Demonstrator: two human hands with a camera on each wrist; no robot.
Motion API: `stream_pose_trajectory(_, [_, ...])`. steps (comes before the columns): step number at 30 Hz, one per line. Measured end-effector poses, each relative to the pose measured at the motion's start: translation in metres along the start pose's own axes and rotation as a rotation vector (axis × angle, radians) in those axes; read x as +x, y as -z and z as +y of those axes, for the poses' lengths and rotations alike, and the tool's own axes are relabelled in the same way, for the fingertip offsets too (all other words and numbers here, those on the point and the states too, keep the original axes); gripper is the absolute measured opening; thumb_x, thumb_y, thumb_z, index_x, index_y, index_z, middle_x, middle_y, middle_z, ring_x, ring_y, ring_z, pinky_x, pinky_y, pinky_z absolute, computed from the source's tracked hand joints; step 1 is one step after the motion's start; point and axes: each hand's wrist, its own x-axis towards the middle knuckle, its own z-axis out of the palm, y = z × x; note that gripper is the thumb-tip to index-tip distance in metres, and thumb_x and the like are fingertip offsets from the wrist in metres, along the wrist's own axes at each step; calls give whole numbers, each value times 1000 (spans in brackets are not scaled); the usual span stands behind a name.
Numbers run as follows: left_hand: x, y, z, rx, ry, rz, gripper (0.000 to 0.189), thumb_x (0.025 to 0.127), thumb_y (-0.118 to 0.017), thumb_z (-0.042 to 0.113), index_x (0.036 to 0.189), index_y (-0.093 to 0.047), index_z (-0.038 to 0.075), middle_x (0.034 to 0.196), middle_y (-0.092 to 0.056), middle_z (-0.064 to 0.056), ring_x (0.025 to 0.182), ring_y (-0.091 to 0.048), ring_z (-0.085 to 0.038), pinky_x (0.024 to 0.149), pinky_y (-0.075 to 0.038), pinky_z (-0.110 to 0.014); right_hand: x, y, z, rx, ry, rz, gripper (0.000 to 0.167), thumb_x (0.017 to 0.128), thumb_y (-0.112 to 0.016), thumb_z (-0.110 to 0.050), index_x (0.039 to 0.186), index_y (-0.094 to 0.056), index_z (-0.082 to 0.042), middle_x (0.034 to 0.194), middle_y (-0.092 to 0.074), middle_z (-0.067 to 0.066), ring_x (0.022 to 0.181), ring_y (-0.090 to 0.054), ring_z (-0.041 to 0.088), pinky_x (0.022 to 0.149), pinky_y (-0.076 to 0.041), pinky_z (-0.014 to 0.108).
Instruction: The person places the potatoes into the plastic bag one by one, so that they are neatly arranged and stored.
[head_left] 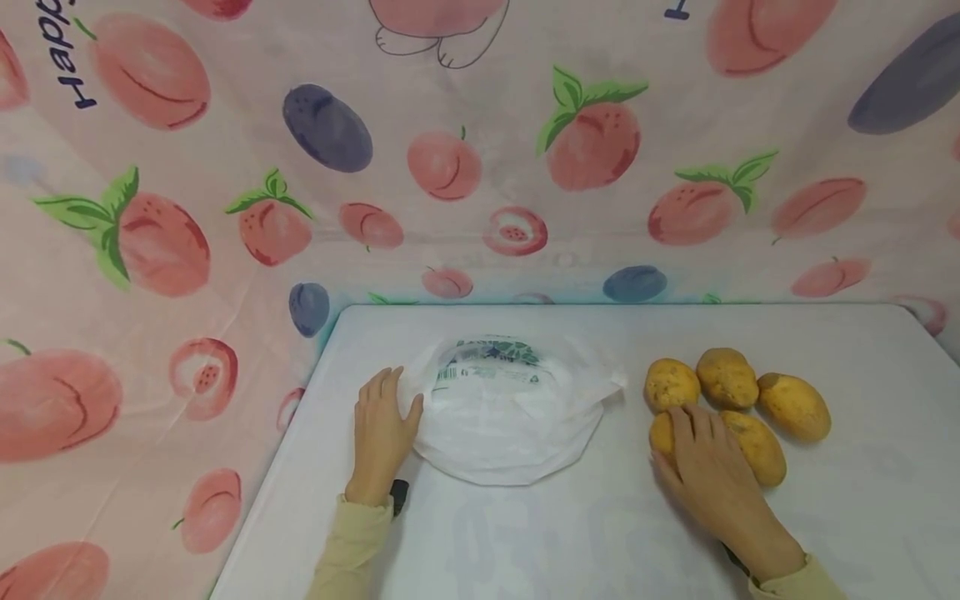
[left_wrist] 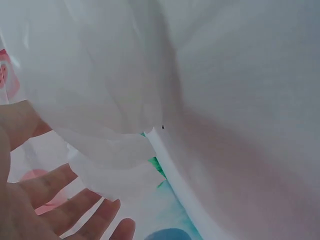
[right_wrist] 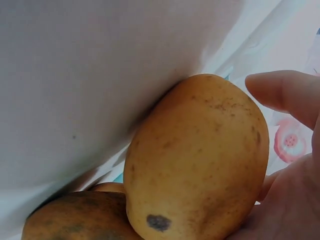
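Observation:
A white plastic bag (head_left: 495, 425) with green print lies flat on the table, its left edge beside my left hand (head_left: 381, 433). That hand rests with its fingers spread and its thumb right at the bag; in the left wrist view, white film (left_wrist: 110, 100) overlaps the fingertips. At the right, my right hand (head_left: 712, 479) lies over a potato (head_left: 662, 435), fingers across its top and thumb along its near side. In the right wrist view this potato (right_wrist: 197, 155), with a dark spot, sits on the table, a narrow gap showing by the thumb tip.
Several other potatoes lie close around the right hand: one behind it (head_left: 671, 384), one further back (head_left: 727, 378), one at the far right (head_left: 795, 407), one beside the fingers (head_left: 761, 450). Fruit-printed cloth (head_left: 442, 167) hangs behind the white table (head_left: 540, 542) and along its left.

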Motion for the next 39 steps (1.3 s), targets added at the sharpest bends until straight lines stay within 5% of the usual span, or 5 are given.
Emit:
stream_pose_trajectory(15, [15,-8,-10,-48,108,-26,60,91,-70,24,140,-49,-1,138,-52,-25,126,-49,-43,105,-40,-55,-2,-5,1,-8,-9,9,58,82,-74,-20,123,-47,11,118,-46,29,100,-48,44,85,-45,60])
stream_pose_trajectory(20, [14,-11,-11,-90,159,-83,60,93,-68,27,143,-46,2,139,-53,-23,128,-51,-41,103,-43,-56,-5,-4,1,-8,-14,0,58,81,-76,-19,122,-47,10,117,-46,30,100,-49,45,85,-45,60])
stream_pose_trajectory(32, [16,-8,-13,-83,176,-160,55,94,-67,31,139,-52,2,138,-55,-22,125,-54,-40,103,-43,-55,-2,-3,1,-16,-20,-33,60,86,-72,-18,128,-42,13,122,-44,32,107,-48,50,91,-42,67])
stream_pose_trajectory(39, [16,-10,-15,-71,173,-144,48,93,-68,24,134,-57,1,131,-61,-23,113,-61,-40,95,-48,-55,-2,-4,0,-3,-12,-5,60,84,-73,-16,127,-42,12,122,-43,32,107,-47,51,92,-41,68])
